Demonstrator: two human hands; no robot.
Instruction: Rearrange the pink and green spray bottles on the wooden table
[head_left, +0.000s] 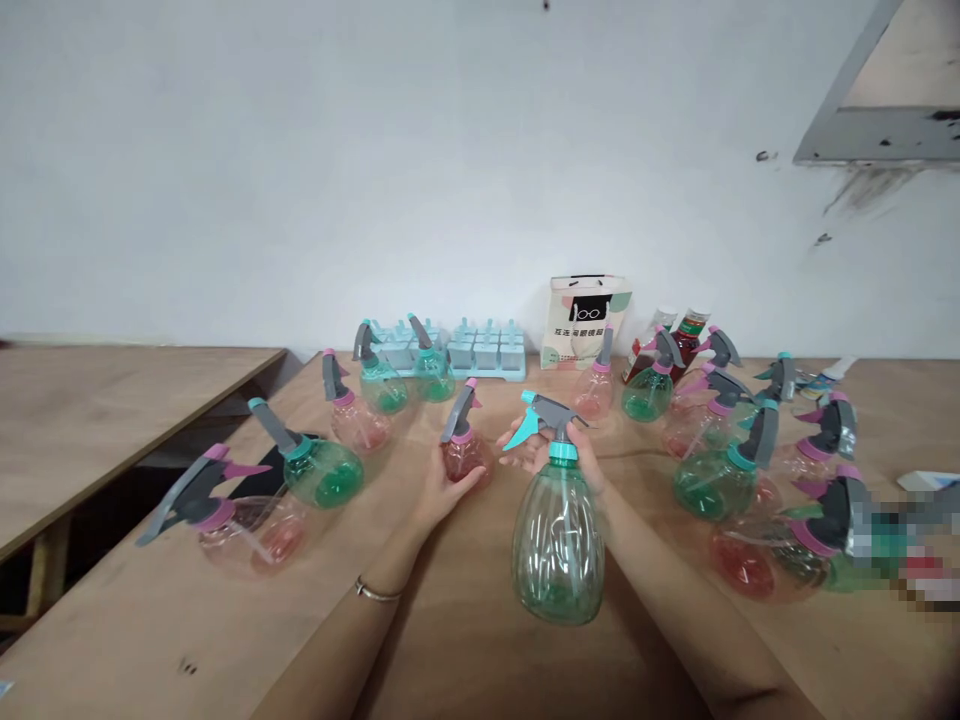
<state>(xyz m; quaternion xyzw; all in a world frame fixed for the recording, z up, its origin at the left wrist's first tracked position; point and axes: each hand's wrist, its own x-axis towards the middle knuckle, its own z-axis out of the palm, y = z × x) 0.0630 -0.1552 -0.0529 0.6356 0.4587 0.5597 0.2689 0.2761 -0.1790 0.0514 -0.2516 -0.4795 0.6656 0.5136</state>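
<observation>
My left hand point(439, 490) is wrapped around a small pink spray bottle point(465, 450) with a grey and pink trigger, standing on the wooden table point(465, 640). My right hand point(566, 455) reaches past a large green spray bottle point(559, 535) with a grey and teal trigger head. Its fingers curl around that bottle's neck from behind, partly hidden by the bottle. The green bottle stands upright in front of me, close to the camera.
Several more pink and green spray bottles point(322, 470) stand in an arc left and right. At the back by the white wall are blue ice-pop moulds point(480, 350), a paper bag point(585, 320) and a red bottle point(686, 340). Another table point(90, 410) lies left.
</observation>
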